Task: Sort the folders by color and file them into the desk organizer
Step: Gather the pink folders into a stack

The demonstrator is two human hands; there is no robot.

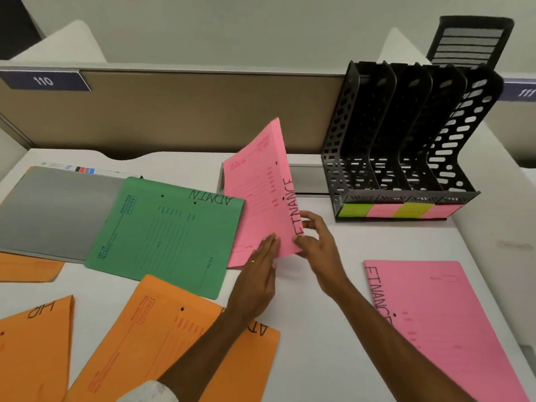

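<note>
A pink folder marked FINANCE (261, 187) stands tilted up off the white desk. My right hand (314, 240) pinches its lower right edge. My left hand (258, 274) lies flat against its lower face with straight fingers. A second pink FINANCE folder (441, 323) lies flat at the right. A green ADMIN folder (171, 236) lies left of the raised one. Three orange folders lie in front: one under my left forearm (150, 343), one marked HR (34, 349), one at the left edge (26, 266). The black desk organizer (406, 140) stands at the back right, its slots empty, with green and pink labels along its base.
A grey folder (55, 210) lies at the left, partly under the green one. A tan partition (174, 111) with a "110" plate runs along the back of the desk. A black mesh chair back (470, 42) shows behind the organizer.
</note>
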